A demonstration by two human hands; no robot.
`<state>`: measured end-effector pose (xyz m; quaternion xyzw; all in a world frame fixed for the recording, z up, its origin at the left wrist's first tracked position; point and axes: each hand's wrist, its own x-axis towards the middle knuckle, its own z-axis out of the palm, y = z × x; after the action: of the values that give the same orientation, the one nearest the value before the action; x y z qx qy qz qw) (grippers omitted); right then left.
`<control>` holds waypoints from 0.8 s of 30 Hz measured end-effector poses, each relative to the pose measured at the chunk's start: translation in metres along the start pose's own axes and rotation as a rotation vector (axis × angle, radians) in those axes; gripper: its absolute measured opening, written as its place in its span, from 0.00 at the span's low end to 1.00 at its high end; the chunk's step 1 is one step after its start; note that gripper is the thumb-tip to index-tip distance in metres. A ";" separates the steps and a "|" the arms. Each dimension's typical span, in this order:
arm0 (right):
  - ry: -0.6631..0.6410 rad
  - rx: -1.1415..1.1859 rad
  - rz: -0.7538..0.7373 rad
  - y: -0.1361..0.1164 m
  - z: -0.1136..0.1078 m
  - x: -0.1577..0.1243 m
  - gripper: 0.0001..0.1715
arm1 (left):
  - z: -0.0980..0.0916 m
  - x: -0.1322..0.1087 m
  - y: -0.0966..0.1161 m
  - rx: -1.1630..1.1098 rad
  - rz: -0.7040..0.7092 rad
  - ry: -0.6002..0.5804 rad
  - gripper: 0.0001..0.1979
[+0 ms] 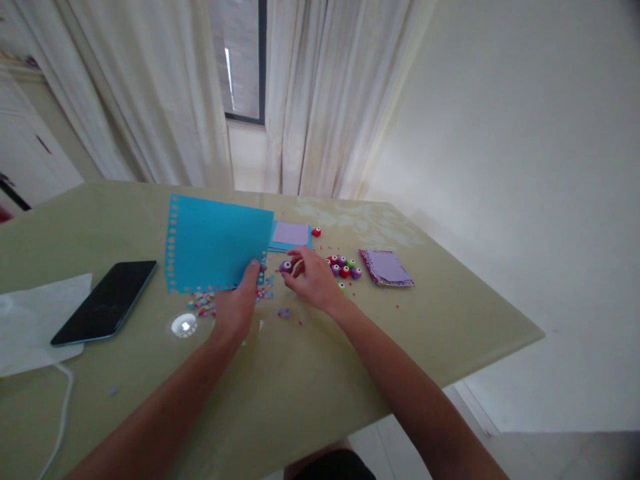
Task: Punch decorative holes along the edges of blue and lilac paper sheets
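Observation:
My left hand [236, 303] grips a sheet of blue paper [217, 243] by its lower right corner, thumb in front. Small punched holes line the paper's left, lower and right edges. Between the thumb and fingertips of my right hand [315, 277] is a small purple ball [285, 267] with a white, eye-like spot. Beyond that hand lies a cluster of similar red, purple and green balls [345, 267], partly hidden by it. Tiny coloured paper bits [204, 303] are scattered under and around the blue sheet.
A stack of small purple-topped papers [387, 268] lies to the right. Behind my hands are blue and lilac sheets [291, 233] and a red ball [317, 232]. On the left, a black phone [107, 301] rests partly on white paper [30, 313], near a clear shiny dome [184, 325] and white cable [65, 407].

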<state>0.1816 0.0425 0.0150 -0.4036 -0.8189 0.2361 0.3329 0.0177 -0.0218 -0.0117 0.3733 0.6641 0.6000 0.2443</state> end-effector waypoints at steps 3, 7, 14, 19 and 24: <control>0.142 0.340 0.079 0.012 -0.014 -0.017 0.19 | 0.004 -0.011 0.009 -0.066 0.034 0.013 0.21; 0.167 0.669 0.219 0.020 -0.017 -0.032 0.24 | 0.005 -0.021 0.011 0.027 0.058 -0.118 0.18; 0.139 0.860 0.246 0.016 -0.011 -0.034 0.29 | 0.006 -0.022 0.008 0.115 0.180 -0.180 0.18; 0.107 0.856 0.234 0.014 -0.010 -0.036 0.29 | 0.007 -0.023 0.005 0.089 0.191 -0.210 0.19; 0.154 0.880 0.234 0.012 -0.012 -0.035 0.30 | 0.005 -0.022 0.004 0.083 0.124 -0.166 0.18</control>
<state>0.2123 0.0224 0.0032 -0.3300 -0.5624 0.5666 0.5038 0.0358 -0.0358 -0.0114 0.4720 0.6415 0.5528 0.2451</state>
